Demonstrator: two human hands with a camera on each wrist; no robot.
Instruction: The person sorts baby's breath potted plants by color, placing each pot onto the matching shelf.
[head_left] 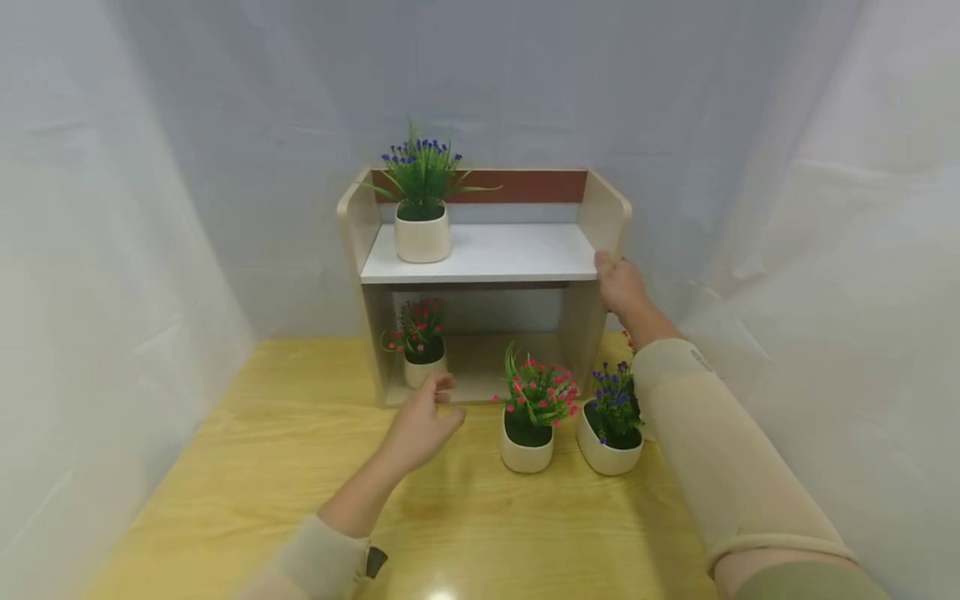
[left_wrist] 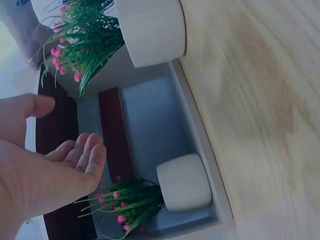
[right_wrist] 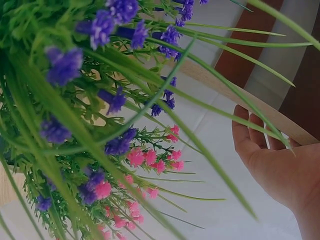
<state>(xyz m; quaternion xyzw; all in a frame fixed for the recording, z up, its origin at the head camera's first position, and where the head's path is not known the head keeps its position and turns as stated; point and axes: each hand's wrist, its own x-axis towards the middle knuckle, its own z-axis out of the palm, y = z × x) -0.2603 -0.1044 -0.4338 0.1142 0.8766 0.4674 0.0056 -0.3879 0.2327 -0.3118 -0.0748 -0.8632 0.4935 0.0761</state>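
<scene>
A small two-tier shelf [head_left: 517, 252] stands on the table. My right hand [head_left: 622, 287] grips its right side panel at the height of the white upper board, with the thumb at the front edge. In the right wrist view the fingers of the right hand [right_wrist: 267, 150] bend over the panel's edge. My left hand [head_left: 426, 421] hovers at the lower tier's front with loosely bent fingers and holds nothing. Just beyond it, a white pot of pink flowers [head_left: 425, 371] sits in the lower tier's left end. Another pot of purple flowers [head_left: 422, 237] stands on the upper board's left.
On the table before the shelf's right half are a pot of pink flowers [head_left: 527, 450] and a pot of purple flowers [head_left: 611, 454]. More pink flowers [right_wrist: 150, 156] show behind the purple ones, mostly hidden by my right sleeve [head_left: 697, 433]. White sheets [head_left: 825, 275] hang around the table.
</scene>
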